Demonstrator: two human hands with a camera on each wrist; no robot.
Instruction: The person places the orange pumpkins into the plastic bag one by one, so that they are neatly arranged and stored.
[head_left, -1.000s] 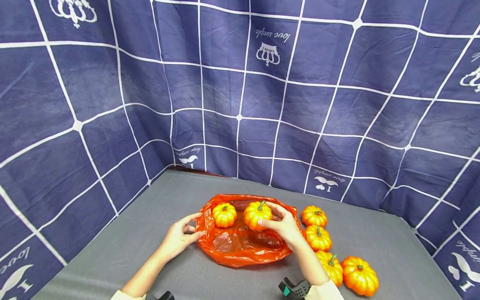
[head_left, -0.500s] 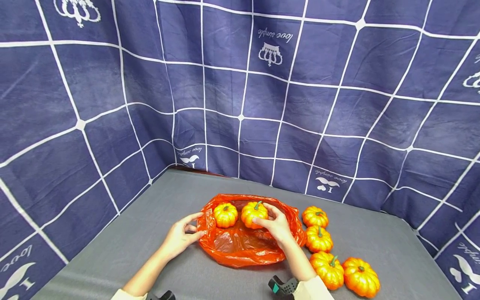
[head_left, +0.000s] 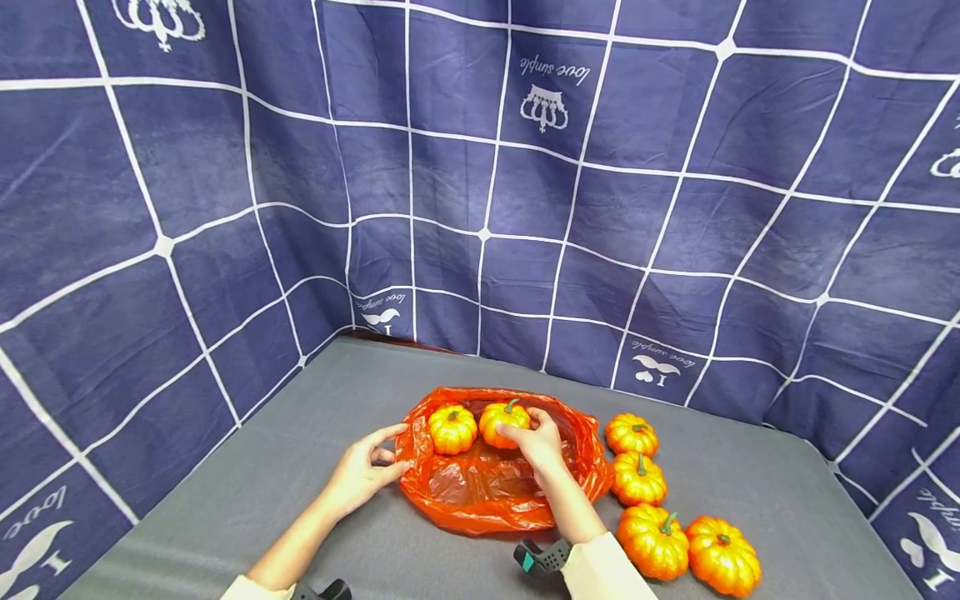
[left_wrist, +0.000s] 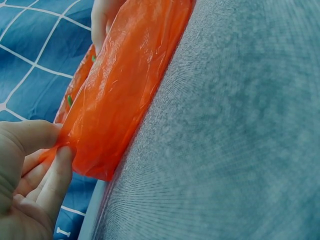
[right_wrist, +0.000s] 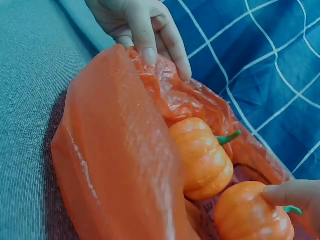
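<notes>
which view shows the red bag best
The head view: it takes in the red bag with its open mouth, though the right hand and forearm hide part. The left wrist view shows mainly its outer side; the right wrist view, its side and some inside, cut off below.

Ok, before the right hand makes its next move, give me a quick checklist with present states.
1. Mouth of the red bag open: ok.
2. Left hand pinching the bag's rim: ok.
3. Right hand gripping the held pumpkin: ok.
4. Held pumpkin resting on the bag's bottom: cannot tell, contact is hidden.
5. Other pumpkin inside the bag, untouched by either hand: ok.
6. All pumpkins bagged: not ok, four pumpkins sit outside.
</notes>
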